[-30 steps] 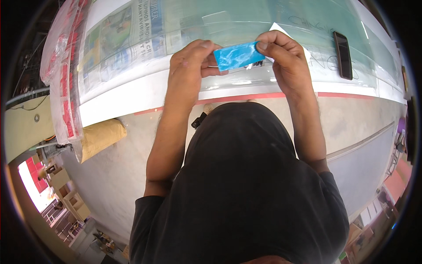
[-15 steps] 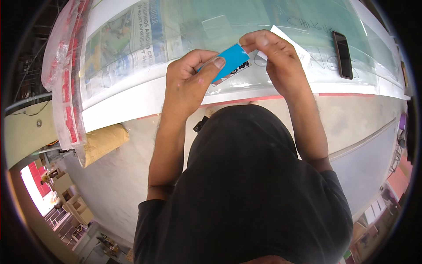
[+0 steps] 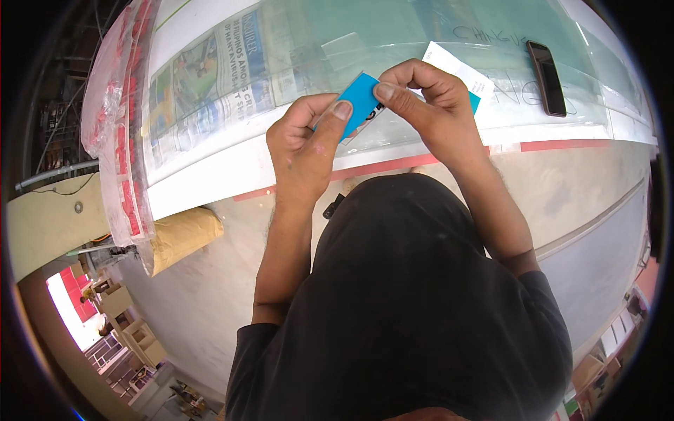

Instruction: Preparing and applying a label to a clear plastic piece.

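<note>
A small flat rectangular blue piece (image 3: pixel 359 97), with a clear edge and black lettering on its right side, is held tilted above the table. My left hand (image 3: pixel 306 144) grips it, thumb pressed flat on the blue face and fingers behind. My right hand (image 3: pixel 430 105) is closed in a pinch at its upper right edge, thumb tip against the lettering side; the fingertips behind are hidden. Beyond my right hand a white paper sheet (image 3: pixel 449 64) lies on the table, and a bit of another blue piece (image 3: pixel 474 103) shows beside the wrist.
The table (image 3: pixel 210 184) has a clear sheet over green, with newspaper (image 3: pixel 239 56) at the left. A dark phone (image 3: pixel 547 78) lies at the right. Red-and-clear plastic wrap (image 3: pixel 116 133) hangs at the left edge, above a brown paper roll (image 3: pixel 184 237).
My right thumb has moved onto the blue piece's right edge, and the piece is tilted more steeply. Another blue piece now shows beside my right wrist. The whole view has shifted slightly.
</note>
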A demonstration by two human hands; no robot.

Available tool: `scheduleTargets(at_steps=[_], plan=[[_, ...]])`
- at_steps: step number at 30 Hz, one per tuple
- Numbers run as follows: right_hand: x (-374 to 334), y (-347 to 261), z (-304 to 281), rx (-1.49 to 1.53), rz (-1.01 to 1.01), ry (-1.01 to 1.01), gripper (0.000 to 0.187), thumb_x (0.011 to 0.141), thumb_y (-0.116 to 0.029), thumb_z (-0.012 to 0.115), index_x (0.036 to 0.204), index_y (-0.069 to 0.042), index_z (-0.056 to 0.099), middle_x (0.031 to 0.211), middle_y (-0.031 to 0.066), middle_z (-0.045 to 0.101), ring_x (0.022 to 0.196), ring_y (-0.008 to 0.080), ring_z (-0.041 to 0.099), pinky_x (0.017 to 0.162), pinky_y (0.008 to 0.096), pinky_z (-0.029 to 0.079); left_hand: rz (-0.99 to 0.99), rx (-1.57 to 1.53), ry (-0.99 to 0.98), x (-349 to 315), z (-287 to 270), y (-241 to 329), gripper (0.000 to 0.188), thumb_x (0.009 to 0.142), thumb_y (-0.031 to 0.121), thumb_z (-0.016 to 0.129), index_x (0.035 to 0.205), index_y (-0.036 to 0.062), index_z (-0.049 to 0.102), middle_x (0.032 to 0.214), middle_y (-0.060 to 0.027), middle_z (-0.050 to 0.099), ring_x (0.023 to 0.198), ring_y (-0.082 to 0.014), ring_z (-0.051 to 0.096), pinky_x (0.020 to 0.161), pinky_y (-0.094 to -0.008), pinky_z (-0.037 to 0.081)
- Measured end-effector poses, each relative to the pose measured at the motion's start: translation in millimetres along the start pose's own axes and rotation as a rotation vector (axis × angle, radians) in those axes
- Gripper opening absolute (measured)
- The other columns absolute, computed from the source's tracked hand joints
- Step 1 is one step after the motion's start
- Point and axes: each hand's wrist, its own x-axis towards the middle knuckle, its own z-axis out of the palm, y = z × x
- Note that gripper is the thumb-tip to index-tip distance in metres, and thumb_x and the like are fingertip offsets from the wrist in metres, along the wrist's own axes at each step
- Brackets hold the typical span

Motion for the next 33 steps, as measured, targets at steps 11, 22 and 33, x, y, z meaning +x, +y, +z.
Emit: scheduleTargets(at_steps=[11,22,33], plan=[[-6.0,0.3,-4.5,0.132,0.094,0.037,0.013,0.090,-0.013,0.067,0.093,0.000,0.069,0.084,0.0056,0.069,0.084,0.0131,0.062,0.092,0.0312,0.044,0.043,-0.006,0.046,-8.6,3.8,-13.0,0.019,0.090,0.014,0.070,0.095,-0.0041,0.068,0.079,-0.0043,0.067,0.070,-0.0050,0.055,0.062,-0.0207,0.044],[-7.4,2.5,-8.8,-0.019,-0.026,-0.001,0.009,0.086,-0.009,0.071,0.093,-0.003,0.070,0.088,0.0042,0.070,0.086,0.0125,0.062,0.091,0.0306,0.045,0.179,0.193,0.059,-10.7,7.6,-7.1,0.014,0.087,0.011,0.070,0.093,-0.0016,0.069,0.077,-0.0037,0.066,0.068,-0.0046,0.054,0.060,-0.0207,0.043],[-5.8,6.8,-9.4,-0.086,-0.150,-0.007,0.016,0.084,-0.008,0.075,0.099,-0.004,0.070,0.092,0.0057,0.071,0.090,0.0144,0.065,0.090,0.0305,0.047,0.525,0.359,0.008,-0.7,0.6,-14.3,0.013,0.083,0.005,0.072,0.095,0.0000,0.069,0.083,-0.0106,0.071,0.068,-0.0141,0.064,0.062,-0.0248,0.049]])
